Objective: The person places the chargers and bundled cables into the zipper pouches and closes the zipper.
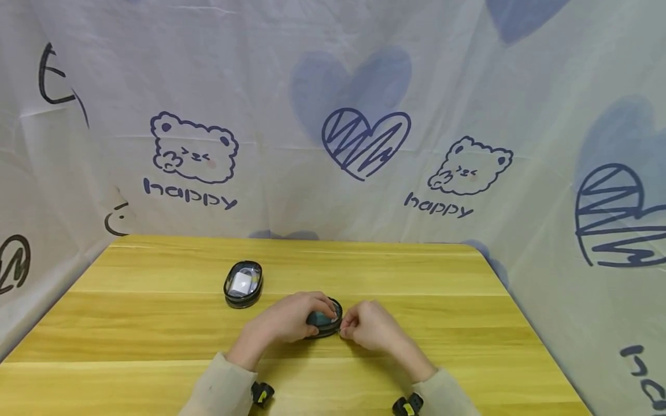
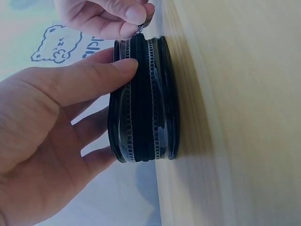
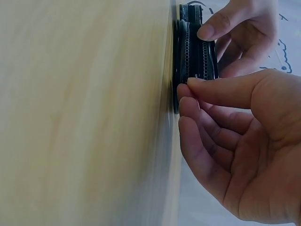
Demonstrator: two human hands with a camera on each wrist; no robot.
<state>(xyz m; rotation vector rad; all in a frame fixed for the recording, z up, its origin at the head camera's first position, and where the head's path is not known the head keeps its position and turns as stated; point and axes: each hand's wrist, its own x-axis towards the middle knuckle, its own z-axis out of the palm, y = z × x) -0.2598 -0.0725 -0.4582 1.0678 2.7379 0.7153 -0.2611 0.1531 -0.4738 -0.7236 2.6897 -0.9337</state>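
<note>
A small oval pouch (image 1: 325, 331) with black piping and clear sides lies on the wooden table, a dark zipper band running around its wall. My left hand (image 1: 296, 316) grips it from the left, fingers over the top and thumb against the zipper band (image 2: 142, 103). At the pouch's right end, my right hand (image 1: 372, 326) pinches the small metal zipper pull (image 2: 139, 30) between thumb and forefinger. In the right wrist view the fingertips hide the pull. The zipper looks shut along the stretch facing the left wrist camera.
A second pouch (image 1: 242, 302) of the same kind, with a white item and a coiled cable showing through its clear top, stands farther back on the left. The wooden table (image 1: 416, 277) meets a printed cloth (image 1: 270, 190) at its back and sides.
</note>
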